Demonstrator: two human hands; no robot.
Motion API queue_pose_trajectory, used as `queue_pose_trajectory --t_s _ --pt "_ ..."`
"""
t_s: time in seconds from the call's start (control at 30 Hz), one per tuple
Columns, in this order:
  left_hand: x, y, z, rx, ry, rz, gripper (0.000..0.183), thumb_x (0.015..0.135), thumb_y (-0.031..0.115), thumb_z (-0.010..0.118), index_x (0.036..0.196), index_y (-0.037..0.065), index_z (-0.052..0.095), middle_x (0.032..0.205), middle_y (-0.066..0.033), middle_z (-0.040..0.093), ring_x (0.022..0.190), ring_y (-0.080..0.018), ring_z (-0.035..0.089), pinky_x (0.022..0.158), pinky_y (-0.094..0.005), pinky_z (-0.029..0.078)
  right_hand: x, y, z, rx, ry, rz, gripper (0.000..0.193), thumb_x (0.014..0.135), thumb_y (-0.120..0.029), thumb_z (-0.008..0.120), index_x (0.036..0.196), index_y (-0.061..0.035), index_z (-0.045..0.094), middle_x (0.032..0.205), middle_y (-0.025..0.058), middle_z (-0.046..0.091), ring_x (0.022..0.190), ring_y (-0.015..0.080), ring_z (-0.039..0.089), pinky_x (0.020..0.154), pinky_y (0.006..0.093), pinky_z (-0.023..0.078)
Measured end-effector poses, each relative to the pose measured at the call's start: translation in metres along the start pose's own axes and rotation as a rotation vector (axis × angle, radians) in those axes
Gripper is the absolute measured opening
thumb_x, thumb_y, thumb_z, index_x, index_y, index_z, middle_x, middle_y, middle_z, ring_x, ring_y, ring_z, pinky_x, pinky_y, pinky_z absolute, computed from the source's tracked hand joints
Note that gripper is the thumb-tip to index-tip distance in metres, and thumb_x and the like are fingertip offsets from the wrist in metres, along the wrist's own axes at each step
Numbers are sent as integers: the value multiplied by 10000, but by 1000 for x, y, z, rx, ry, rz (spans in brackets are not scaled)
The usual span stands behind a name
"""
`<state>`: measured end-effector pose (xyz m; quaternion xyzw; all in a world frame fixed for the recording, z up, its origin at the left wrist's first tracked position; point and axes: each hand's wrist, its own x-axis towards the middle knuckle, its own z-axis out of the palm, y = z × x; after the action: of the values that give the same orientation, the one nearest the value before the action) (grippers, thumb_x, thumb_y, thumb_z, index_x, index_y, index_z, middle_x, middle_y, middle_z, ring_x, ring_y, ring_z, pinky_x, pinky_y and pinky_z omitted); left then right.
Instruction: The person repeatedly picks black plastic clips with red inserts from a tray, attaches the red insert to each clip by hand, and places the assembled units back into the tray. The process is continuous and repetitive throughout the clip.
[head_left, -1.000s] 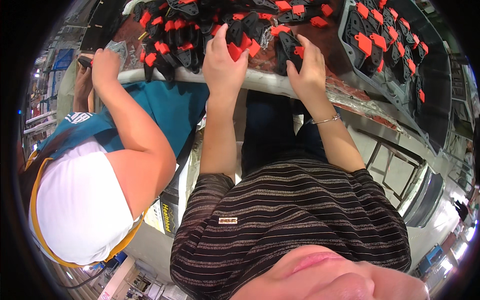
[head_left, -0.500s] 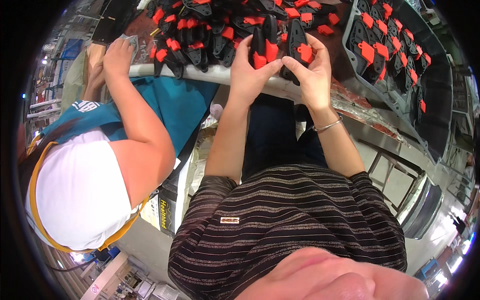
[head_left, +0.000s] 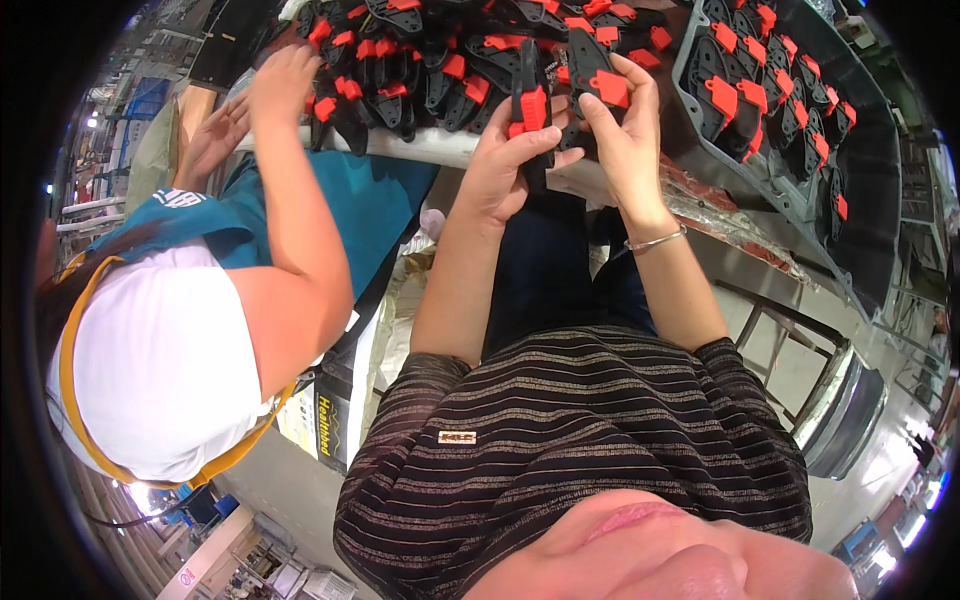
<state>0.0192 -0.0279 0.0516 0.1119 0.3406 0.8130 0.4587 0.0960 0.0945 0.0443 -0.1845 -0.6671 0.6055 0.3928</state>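
My left hand (head_left: 503, 165) is closed round a long black plastic part (head_left: 529, 90) with a red tab on its side, held almost upright. Just to the right, my right hand (head_left: 630, 130) grips another black part (head_left: 591, 68) by its red tab, between thumb and fingers. The two parts are apart, both over the front edge of the table. Behind them lies a heap of similar black parts with red tabs (head_left: 390, 75).
A grey bin (head_left: 868, 215) holding several such parts stands at the right. On the left a co-worker in a teal apron (head_left: 300, 195) reaches a hand (head_left: 285, 85) toward the heap. A stool (head_left: 845, 420) stands at the lower right.
My left hand has turned and now holds a single part more upright. The part in my right hand has risen and tilted slightly. The co-worker's hand has moved right toward the heap.
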Motion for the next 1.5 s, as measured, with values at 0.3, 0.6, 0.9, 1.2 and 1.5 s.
queue_pose_trajectory --t_s 0.3,0.6,0.9,1.2,1.5 --pt "-2 -10 -5 237 75 159 453 855 96 642 1270 28 474 1158 -109 581 1062 -225 594 929 -334 487 -23 -17 20 -62 -88 -102 188 852 -135 606 1012 -40 582 970 129 556 950 291 549 858 371 436" --pt "8 -27 1 472 87 239 675 718 -46 738 1288 -25 375 1142 -95 542 995 -162 578 847 -281 491 -23 -13 11 -179 -21 9 639 646 -216 817 1149 -4 485 984 112 537 945 233 545 852 341 464" --pt "-4 -7 -13 -12 -17 25 517 911 279 629 1311 33 412 1266 -172 531 1181 -283 529 890 -450 514 -8 -3 -1 413 17 352 289 923 -134 583 1150 29 508 1039 62 609 915 89 574 815 238 481" --pt "0 -4 -19 -208 -10 50 647 942 585 352 1291 42 393 1372 -261 405 1285 -390 413 1034 -544 382 -6 -14 -2 190 -70 248 343 892 -119 618 1177 46 521 1031 70 631 921 99 591 828 230 471" --pt "-5 5 -11 -107 81 75 456 965 411 489 1250 57 447 1216 -139 555 1111 -265 563 924 -443 487 -3 -4 5 162 -117 336 350 840 -153 682 1120 24 568 1051 97 641 941 141 614 839 268 483"
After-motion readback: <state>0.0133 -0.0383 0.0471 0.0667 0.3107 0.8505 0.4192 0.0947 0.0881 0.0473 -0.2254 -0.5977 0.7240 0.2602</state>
